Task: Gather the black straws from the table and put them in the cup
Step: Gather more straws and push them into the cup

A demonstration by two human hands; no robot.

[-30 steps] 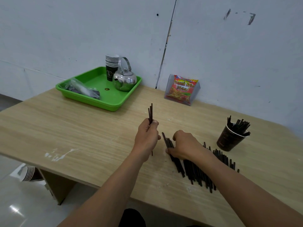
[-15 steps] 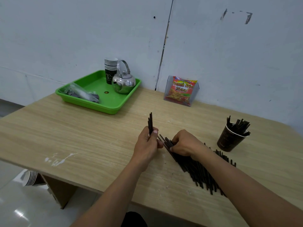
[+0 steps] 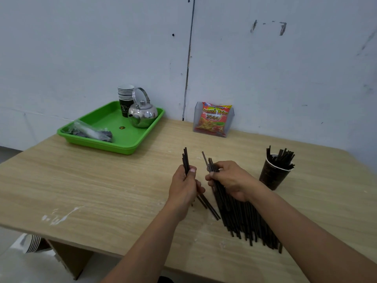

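My left hand grips a small bundle of black straws that stands nearly upright at the table's middle. Just to its right, my right hand pinches the far ends of several straws from the pile of black straws, which lies fanned on the table under my right forearm. Two loose straws lie between the hands. A dark paper cup stands at the right, with several straws sticking out of its top.
A green tray at the back left carries a steel kettle, a stack of paper cups and a plastic bag. A snack packet in a clear holder leans against the wall. More cups lie on the floor below.
My right hand has lifted the ends of several straws off the pile and moved slightly away from my left hand. The left hand keeps its bundle upright.
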